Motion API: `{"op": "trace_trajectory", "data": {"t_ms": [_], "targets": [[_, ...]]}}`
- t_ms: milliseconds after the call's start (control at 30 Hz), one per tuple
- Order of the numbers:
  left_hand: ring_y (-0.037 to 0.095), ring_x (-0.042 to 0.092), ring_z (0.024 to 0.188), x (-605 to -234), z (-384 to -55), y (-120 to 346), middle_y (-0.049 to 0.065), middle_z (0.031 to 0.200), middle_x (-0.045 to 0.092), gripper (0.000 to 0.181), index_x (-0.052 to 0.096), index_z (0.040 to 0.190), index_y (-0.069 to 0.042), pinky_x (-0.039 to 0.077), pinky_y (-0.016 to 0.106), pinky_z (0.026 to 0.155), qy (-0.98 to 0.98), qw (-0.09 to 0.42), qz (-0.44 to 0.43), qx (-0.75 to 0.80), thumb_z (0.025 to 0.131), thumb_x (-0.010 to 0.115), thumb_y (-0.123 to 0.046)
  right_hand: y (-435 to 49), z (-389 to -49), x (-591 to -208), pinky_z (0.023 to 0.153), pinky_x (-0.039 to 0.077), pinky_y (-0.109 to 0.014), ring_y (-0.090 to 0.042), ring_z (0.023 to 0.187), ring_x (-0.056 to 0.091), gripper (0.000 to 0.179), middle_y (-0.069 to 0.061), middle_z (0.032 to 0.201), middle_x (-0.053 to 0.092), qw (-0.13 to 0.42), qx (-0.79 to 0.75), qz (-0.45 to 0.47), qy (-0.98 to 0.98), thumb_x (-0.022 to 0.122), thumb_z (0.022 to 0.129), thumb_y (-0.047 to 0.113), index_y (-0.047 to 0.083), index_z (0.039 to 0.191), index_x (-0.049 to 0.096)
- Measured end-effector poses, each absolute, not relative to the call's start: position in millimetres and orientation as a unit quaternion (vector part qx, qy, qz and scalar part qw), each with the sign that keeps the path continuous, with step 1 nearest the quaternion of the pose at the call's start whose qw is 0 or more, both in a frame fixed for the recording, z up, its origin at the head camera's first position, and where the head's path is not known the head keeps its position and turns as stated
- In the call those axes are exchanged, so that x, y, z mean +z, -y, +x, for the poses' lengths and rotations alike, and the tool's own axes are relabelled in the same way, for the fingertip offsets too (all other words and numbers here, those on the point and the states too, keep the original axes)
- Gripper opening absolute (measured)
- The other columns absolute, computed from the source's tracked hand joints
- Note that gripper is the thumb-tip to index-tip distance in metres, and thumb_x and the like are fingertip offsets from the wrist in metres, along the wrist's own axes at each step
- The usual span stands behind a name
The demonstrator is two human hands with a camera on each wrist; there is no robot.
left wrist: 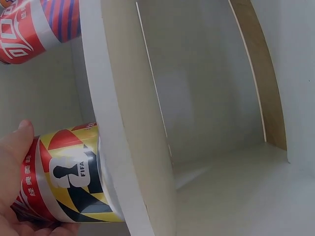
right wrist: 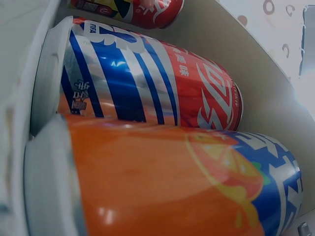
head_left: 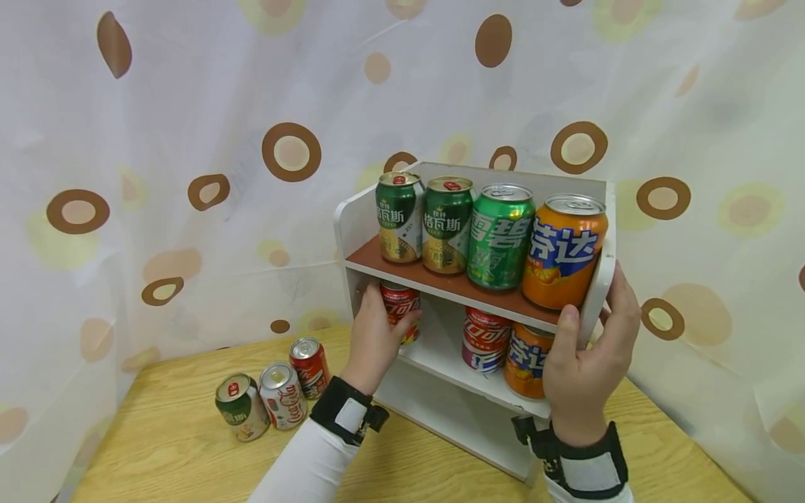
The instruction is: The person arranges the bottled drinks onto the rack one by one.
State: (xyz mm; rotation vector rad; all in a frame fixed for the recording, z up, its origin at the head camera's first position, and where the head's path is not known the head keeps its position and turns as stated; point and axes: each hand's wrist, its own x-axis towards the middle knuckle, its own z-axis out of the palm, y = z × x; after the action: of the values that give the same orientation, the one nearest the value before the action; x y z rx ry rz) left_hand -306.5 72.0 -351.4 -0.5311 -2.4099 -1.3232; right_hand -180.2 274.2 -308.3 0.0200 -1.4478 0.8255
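Observation:
My left hand (head_left: 375, 339) reaches into the middle level of a small white shelf unit (head_left: 355, 230) and grips a red Coca-Cola can (head_left: 400, 302) at the left end. In the left wrist view, fingers and thumb wrap the can's red upper part; its lower part carries a yellow and black FIFA pattern (left wrist: 74, 169). The can's base is right at the board's edge. My right hand (head_left: 588, 370) holds the right side panel (head_left: 597, 297), thumb in front, fingers behind. Near it on the middle level stand another red Coca-Cola can (head_left: 486, 335) and an orange Fanta can (head_left: 527, 360).
The top level bears two green-and-gold kvass cans (head_left: 399, 216) (head_left: 448, 227), a green Sprite can (head_left: 501, 237) and an orange Fanta can (head_left: 564, 251). On the wooden table (head_left: 163, 419), left, stand a kvass can (head_left: 242, 409), a white Coca-Cola can (head_left: 283, 398) and a red can (head_left: 309, 367).

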Motion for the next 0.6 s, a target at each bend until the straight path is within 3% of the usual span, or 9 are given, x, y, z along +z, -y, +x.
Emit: {"op": "trace_trajectory", "data": {"t_ms": [367,600], "targets": [[0.037,0.057,0.131,-351.6,-305.2,-75.1,0.023,0.142,0.053,0.086,0.03,0.154,0.001,0.049,0.052,0.109,0.832,0.161,-0.186,-0.498,0.091,0.081,-0.028,-276.8,-180.6,-309.9,0.106,0.043,-0.021,-0.015,0.131,0.051,0.054,-0.021,0.145,0.054,0.67,0.363,0.01,0.647,0.054,0.094,0.01,-0.007,0.146,0.047],[0.036,0.052,0.131,-355.2,-304.1,-77.7,0.022,0.138,0.046,0.082,0.032,0.148,0.0,0.049,0.051,0.109,0.804,0.165,-0.172,-0.545,0.088,0.084,-0.023,-278.2,-181.3,-311.2,0.106,0.042,-0.021,-0.016,0.131,0.051,0.054,-0.021,0.145,0.054,0.673,0.359,0.015,0.647,0.054,0.094,0.009,-0.007,0.145,0.047]]}}
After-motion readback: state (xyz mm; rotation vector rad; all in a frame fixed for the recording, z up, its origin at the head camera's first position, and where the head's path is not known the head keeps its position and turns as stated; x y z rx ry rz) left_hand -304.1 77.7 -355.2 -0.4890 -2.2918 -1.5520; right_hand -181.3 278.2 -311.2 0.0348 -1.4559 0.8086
